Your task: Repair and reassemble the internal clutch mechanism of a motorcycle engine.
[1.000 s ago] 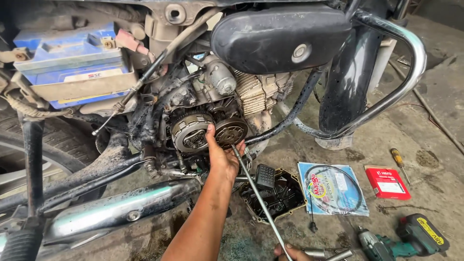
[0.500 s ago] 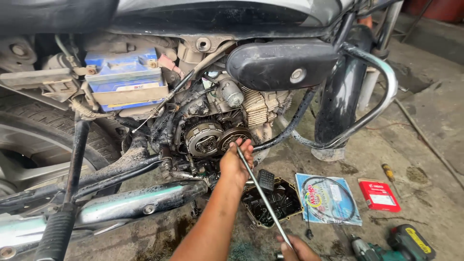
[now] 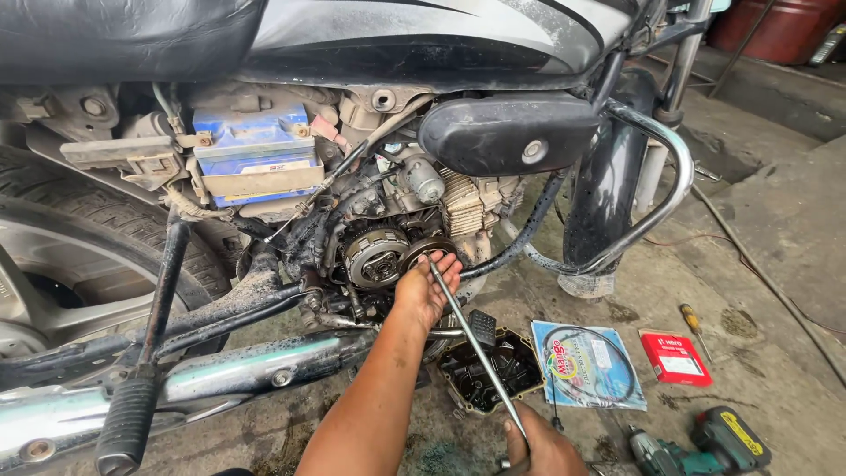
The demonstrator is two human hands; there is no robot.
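Steel rod [image 3: 476, 339] aslant toward clutch [image 3: 377, 256]

Below me the concrete floor [image 3: 775, 229] is grey, cracked and blotched with dark oil. Daylight falls evenly across it. A red drum [image 3: 762, 26] stands far off.

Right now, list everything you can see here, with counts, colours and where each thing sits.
Motorcycle: one, black and grey, across the top.
Battery: one, blue, under the seat.
Clutch assembly: one, bare metal, exposed in the engine.
Engine cover: one, black, on the floor.
Cable packet: one, blue, beside the cover.
Small box: one, red, right of the packet.
Screwdriver: one, yellow-handled, floor.
Power drill: one, green and black, bottom right.
Long rod tool: one, metal.
Left hand: at the clutch.
Right hand: gripping the rod's lower end.
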